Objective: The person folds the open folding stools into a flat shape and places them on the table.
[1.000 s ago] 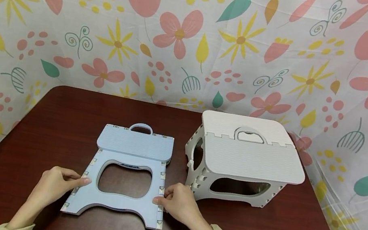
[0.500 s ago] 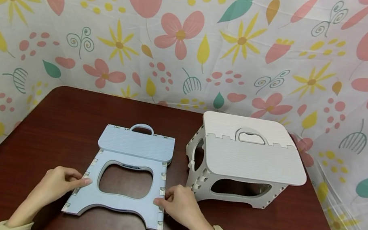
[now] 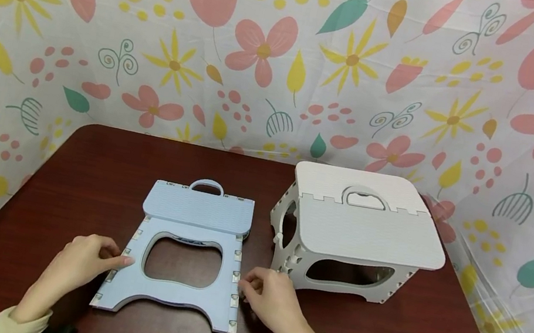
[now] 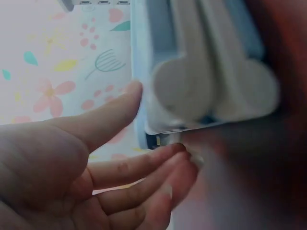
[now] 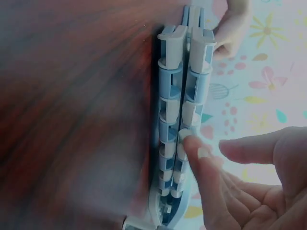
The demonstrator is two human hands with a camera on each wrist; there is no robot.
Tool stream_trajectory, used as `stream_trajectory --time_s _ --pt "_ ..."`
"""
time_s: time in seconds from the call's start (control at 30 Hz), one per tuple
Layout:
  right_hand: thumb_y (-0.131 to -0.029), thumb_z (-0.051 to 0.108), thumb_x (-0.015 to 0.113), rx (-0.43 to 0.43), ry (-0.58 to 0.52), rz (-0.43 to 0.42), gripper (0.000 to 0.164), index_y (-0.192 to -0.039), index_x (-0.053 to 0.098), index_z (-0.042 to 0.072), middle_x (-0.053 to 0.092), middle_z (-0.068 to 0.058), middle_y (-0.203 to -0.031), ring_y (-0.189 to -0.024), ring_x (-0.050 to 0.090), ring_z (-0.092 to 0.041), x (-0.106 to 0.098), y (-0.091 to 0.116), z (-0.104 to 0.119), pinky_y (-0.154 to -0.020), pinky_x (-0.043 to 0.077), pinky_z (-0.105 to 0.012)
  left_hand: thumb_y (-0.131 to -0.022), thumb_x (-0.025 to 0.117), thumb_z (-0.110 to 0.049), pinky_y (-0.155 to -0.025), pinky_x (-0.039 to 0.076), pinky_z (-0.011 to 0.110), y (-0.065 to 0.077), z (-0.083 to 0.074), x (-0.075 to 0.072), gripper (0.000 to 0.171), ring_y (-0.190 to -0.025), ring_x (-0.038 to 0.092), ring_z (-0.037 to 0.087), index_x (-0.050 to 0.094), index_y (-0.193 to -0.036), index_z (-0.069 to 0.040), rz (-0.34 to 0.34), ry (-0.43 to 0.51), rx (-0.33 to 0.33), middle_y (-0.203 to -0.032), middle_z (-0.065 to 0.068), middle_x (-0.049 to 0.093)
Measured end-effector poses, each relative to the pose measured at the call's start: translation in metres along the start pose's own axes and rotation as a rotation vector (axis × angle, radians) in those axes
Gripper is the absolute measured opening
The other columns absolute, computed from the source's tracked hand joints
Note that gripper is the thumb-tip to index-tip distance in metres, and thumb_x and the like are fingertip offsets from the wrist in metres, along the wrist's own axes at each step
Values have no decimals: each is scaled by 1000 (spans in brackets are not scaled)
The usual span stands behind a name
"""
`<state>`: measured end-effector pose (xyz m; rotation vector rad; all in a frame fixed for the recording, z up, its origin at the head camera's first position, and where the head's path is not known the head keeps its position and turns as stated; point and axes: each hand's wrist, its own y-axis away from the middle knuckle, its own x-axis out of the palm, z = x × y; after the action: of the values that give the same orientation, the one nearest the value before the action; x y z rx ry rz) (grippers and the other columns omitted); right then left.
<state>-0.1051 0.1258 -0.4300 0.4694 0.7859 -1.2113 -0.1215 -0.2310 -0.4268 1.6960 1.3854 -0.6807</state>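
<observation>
Light-blue folding stool [image 3: 180, 293], one: lying folded flat on the dark red surface [image 3: 83, 176], between the fingers of both hands. Left hand [image 3: 81, 262]: pinching the near-left edge, thumb on the upper face, fingertips below. Right hand [image 3: 275, 302]: thumb and fingers apart, a fingertip seemingly touching the hinged edge [image 5: 168, 115], thumb clear. Carrying handle [image 3: 207, 182]: ahead of both hands' fingers, at the far end. White stool [image 3: 373, 233]: standing beyond the right fingers, to their right. Handling note, as judged: match both holds, set the right thumb before lifting, seat fingertips along the seam, and keep skin out of the hinge gaps.
</observation>
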Motion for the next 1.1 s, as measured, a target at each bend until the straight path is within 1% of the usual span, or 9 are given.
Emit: stream_trajectory --time_s 0.1,0.2,0.27,0.37,0.5,0.6,0.77,0.93,1.1 --pt "-87 11 68 -15 -18 -18 8 -79 68 12 68 3 -64 -46 51 7 -3 3 0 -58 47 -18 -83 71 -48 -51 38 30 1 -6 -3 34 -59 51 13 70 -84 -14 -33 -44 10 -69 -2 61" --pt "-88 11 68 -21 -31 -21 9 -80 65 14 66 5 -64 -48 53 4 -6 6 -1 -58 48 -18 -87 70 -37 -47 31 28 1 -12 -5 24 -53 42 14 65 -76 -16 -73 -68 58 -59 -2 50" --pt "-89 11 67 -23 -44 -18 12 -79 63 16 65 5 -63 -46 52 5 -7 7 -2 -56 47 -17 -89 69 -30 -46 29 27 1 -16 -5 21 -51 39 14 63 -74 -16 -87 -73 88 -55 -2 44" --pt "-89 10 67 -37 -69 -18 16 -76 60 16 63 6 -60 -44 51 7 -10 10 -4 -54 46 -16 -90 68 -26 -46 26 25 1 -22 -4 24 -50 38 13 58 -70 -16 -104 -75 122 -54 -4 40" --pt "-89 10 67 -67 -80 -39 27 -68 52 18 57 11 -57 -46 53 7 -14 13 -9 -53 45 -16 -92 65 -26 -45 24 23 -1 -30 -2 36 -47 34 9 47 -62 -17 -115 -72 179 -52 -7 34" --pt "-88 10 68 -95 -69 -71 35 -62 47 19 53 15 -54 -46 53 7 -17 16 -12 -50 42 -15 -93 64 -26 -45 22 21 -2 -38 0 42 -46 28 6 41 -59 -18 -102 -60 237 -53 -9 28" --pt "-89 11 68 -126 -82 -113 45 -54 39 16 44 15 -47 -47 54 8 -23 20 -14 -43 34 -14 -93 65 -26 -45 19 19 -6 -53 4 43 -46 21 3 42 -57 -20 -62 -39 310 -54 -10 23" --pt "-92 12 65 -112 -128 -112 51 -52 32 11 36 9 -43 -45 55 7 -26 23 -15 -41 34 -15 -92 65 -26 -48 18 18 -9 -67 9 50 -49 19 0 34 -55 -21 -57 -35 407 -54 -13 21" --pt "-90 5 63 -121 -120 -111 51 -52 30 11 32 6 -41 -39 46 9 -28 26 -19 -41 34 -14 -93 64 -28 -48 17 17 -12 -77 12 53 -50 18 -1 28 -54 -23 -26 -30 486 -53 -15 18"
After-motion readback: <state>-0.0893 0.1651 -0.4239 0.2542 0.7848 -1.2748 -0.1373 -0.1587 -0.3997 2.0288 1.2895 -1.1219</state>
